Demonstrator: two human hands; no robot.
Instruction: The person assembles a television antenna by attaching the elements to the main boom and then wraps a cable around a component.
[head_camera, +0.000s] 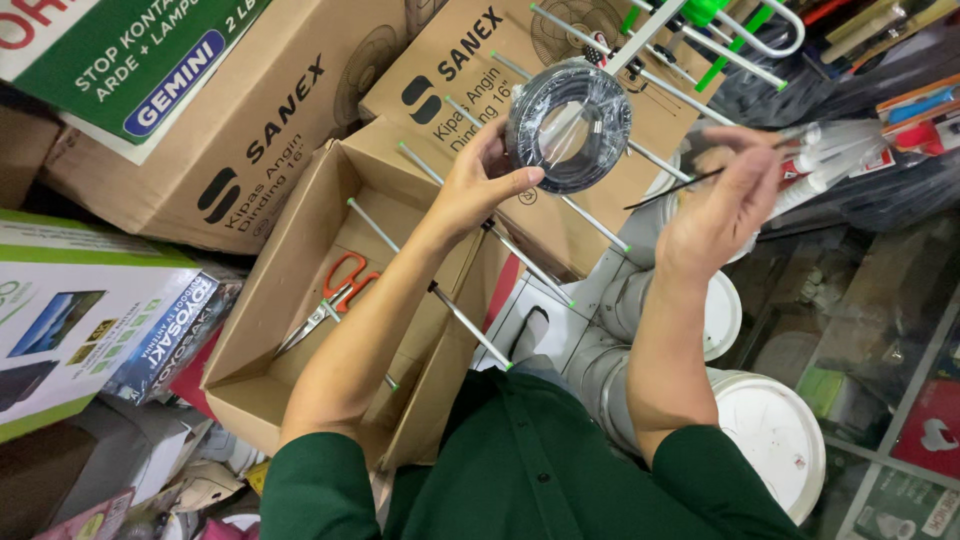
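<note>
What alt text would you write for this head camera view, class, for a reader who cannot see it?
A person's left hand holds up a wrapped coil of black cable, while the right hand pinches a thin black tie. Below lie a metal antenna and an open cardboard box holding orange scissors.

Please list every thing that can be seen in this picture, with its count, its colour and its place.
cable coil: one, black, plastic-wrapped, top centre, in the left hand
cable end: one, black, thin, at the right hand
antenna: one, silver rods with green tips, under the hands
open box: one, brown cardboard, centre left
scissors: one, orange handles, inside the open box
closed cartons: several, brown, top left
buckets: at least two, white lids, lower right
left hand: holds the coil
right hand: pinches the cable end
</note>
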